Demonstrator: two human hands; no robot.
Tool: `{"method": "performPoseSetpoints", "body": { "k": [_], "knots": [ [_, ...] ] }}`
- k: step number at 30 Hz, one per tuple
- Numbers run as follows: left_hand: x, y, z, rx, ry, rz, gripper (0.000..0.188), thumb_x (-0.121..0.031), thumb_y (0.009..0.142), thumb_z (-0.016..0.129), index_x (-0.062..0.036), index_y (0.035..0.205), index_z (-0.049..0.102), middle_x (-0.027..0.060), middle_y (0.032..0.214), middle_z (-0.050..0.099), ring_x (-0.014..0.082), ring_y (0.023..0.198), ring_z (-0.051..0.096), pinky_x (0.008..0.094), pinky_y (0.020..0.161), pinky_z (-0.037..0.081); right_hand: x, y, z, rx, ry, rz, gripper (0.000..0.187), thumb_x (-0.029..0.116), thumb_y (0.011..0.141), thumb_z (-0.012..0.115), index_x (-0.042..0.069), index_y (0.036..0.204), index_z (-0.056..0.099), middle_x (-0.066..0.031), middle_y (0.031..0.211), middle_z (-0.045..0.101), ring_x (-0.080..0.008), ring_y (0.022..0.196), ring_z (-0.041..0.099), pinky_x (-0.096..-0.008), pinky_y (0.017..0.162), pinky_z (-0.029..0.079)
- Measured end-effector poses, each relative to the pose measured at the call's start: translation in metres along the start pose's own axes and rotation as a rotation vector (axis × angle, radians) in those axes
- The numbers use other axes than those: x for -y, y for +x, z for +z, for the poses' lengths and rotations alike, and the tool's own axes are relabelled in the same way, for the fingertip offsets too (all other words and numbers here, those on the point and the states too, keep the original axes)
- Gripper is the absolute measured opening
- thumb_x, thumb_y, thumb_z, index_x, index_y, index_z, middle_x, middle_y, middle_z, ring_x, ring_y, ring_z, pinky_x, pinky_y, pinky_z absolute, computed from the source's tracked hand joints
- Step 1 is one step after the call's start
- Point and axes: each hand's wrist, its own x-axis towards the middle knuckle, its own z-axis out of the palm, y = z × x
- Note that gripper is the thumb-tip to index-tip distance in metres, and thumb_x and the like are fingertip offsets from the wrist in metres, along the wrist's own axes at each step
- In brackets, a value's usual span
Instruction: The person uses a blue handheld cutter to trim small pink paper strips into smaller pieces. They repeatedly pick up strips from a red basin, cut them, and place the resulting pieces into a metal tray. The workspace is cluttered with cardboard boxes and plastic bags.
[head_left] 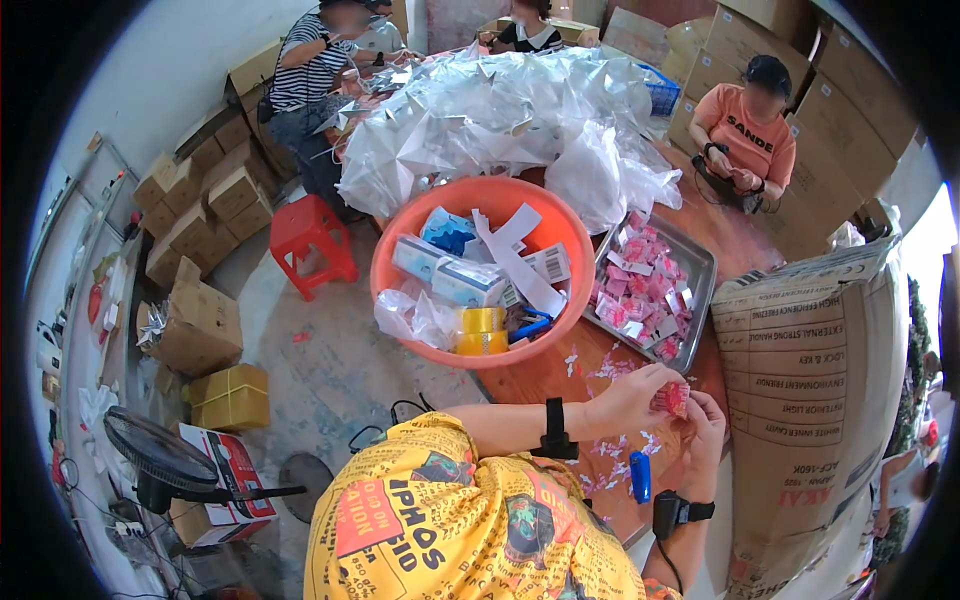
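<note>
Pinching a small pink packet (673, 400) just past the near edge of the metal tray (704, 310), the left hand (628, 402) and right hand (705, 432) have their fingertips closed on it from 2 sides. It looks light, thin and probably pliable, with a perhaps slick surface that could crease, so its edges seem the best hold. Fingers cover much of it, its contents are too small to make out, and the blue tool (640, 477) nearer the wearer than the tray is hard to identify.
</note>
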Motion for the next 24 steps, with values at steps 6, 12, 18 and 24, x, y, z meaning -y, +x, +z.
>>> {"method": "performPoseSetpoints", "body": {
  "k": [6, 12, 18, 24],
  "knots": [
    [-0.001, 0.000, -0.004, 0.016, -0.016, 0.028, 0.044, -0.004, 0.065, 0.069, -0.0019, 0.105, 0.051, 0.0149, 0.097, 0.056, 0.0311, 0.092, 0.056, 0.0361, 0.079, 0.047, 0.000, 0.003, -0.004, 0.033, 0.000, 0.061, 0.020, 0.008, 0.082, 0.059, -0.001, 0.099, 0.060, -0.0068, 0.085, 0.064, -0.0113, 0.066, 0.060, -0.0224, 0.053, 0.045],
    [-0.004, -0.001, -0.009, -0.029, -0.087, 0.042, 0.045, -0.007, 0.067, 0.070, -0.0021, 0.107, 0.050, 0.0137, 0.098, 0.056, 0.0277, 0.091, 0.057, 0.0344, 0.079, 0.046, 0.006, -0.003, 0.003, 0.125, -0.009, 0.099, 0.019, 0.008, 0.082, 0.057, -0.004, 0.097, 0.060, -0.0087, 0.085, 0.064, -0.0122, 0.069, 0.060, -0.0225, 0.056, 0.046],
    [-0.013, 0.010, -0.012, 0.018, -0.096, -0.058, 0.038, -0.010, 0.068, 0.069, -0.0042, 0.103, 0.054, 0.0108, 0.095, 0.056, 0.0214, 0.091, 0.056, 0.0327, 0.079, 0.045, 0.010, -0.006, 0.011, 0.020, -0.126, 0.046, 0.026, 0.009, 0.075, 0.063, -0.005, 0.096, 0.062, -0.0093, 0.090, 0.064, -0.0151, 0.080, 0.060, -0.0268, 0.072, 0.046],
    [0.010, 0.008, 0.004, 0.095, -0.251, -0.165, 0.045, 0.000, 0.070, 0.067, -0.0027, 0.110, 0.047, 0.0044, 0.099, 0.054, 0.0122, 0.090, 0.055, 0.0248, 0.080, 0.046, 0.003, 0.003, 0.002, 0.012, -0.313, -0.118, 0.025, 0.017, 0.076, 0.065, -0.001, 0.094, 0.065, -0.0029, 0.074, 0.063, -0.0074, 0.061, 0.055, -0.0224, 0.054, 0.044]
  ]
}}
